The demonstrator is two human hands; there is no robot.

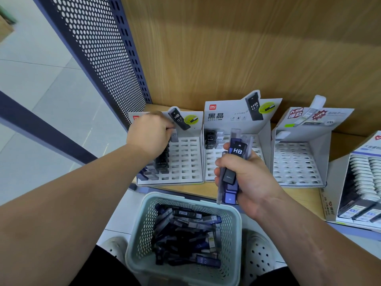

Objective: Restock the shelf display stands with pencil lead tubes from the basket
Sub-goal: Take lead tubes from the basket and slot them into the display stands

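risk first: right hand (245,178) is clamped round a fat bundle of pencil lead tubes (235,159), ends sticking out above and below the fist. it's a loose fan of slick plastic, so if the grip slackens one likely slides out. basket (132,240) sits below that hand, a bit to its left, so it'd probably catch some, not all.

second: left hand (150,135) is at the top rows of the left stand (185,162), fingers curled down at a grey tube (174,138). back of the hand hides whether it's pinched, can't tell. the stand looks like light card. a hard push could shove it back or knock the seated tubes (162,159) just below the hand.

pose: left arm stretched forward, wrist bent down. right forearm in from lower right, fist upright, just in front of the middle stand (218,116).
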